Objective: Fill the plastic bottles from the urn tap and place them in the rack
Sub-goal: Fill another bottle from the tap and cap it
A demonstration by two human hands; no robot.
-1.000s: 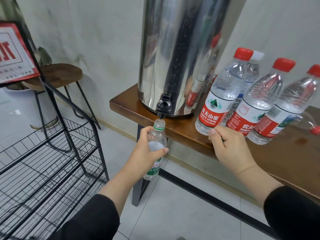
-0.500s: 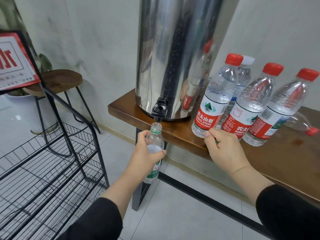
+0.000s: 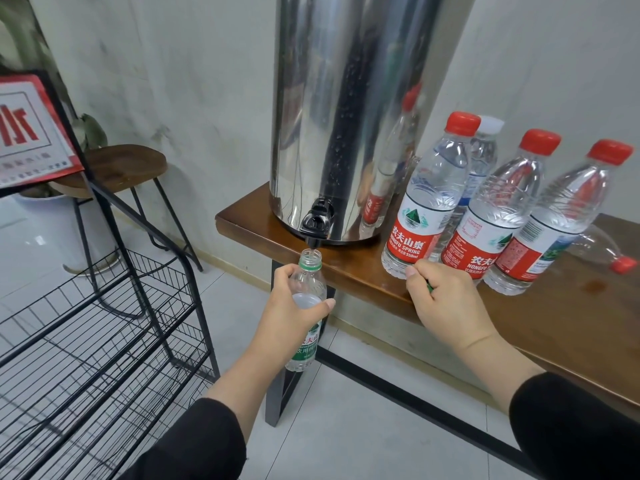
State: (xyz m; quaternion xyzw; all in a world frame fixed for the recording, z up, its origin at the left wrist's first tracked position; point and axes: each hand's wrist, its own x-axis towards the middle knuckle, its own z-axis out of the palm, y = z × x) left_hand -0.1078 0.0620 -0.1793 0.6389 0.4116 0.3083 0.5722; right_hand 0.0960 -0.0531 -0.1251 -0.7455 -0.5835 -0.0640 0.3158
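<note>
A tall steel urn (image 3: 346, 109) stands at the left end of a brown wooden table (image 3: 571, 327), its polished wall mirroring the bottles beside it. To the left, on the tiled floor, stands a black wire rack (image 3: 104, 341) with slanted mesh shelves, well apart from the table; a wooden stool (image 3: 121, 164) and a red and white sign (image 3: 31, 129) sit behind it. Right of the urn, three clear bottles with red caps and red labels (image 3: 429, 199) stand upright close together on the table, a white-capped bottle (image 3: 483, 154) just behind them, and another clear bottle (image 3: 602, 251) lies on its side at the far right. The black tap (image 3: 317, 221) juts from the urn's base over the table edge. Directly under its spout is the open mouth of a small clear bottle (image 3: 306, 289) with a green neck ring and a green and white label, uncapped, upright, with water showing partway up inside. The left hand (image 3: 294, 313) grips this bottle around its middle, thumb across the front, holding it in the air in front of the table edge. The right hand (image 3: 446, 303) rests at the table's front edge, just before the nearest red-labelled bottle, fingers curled round something small and green (image 3: 429, 288) that barely shows.
</note>
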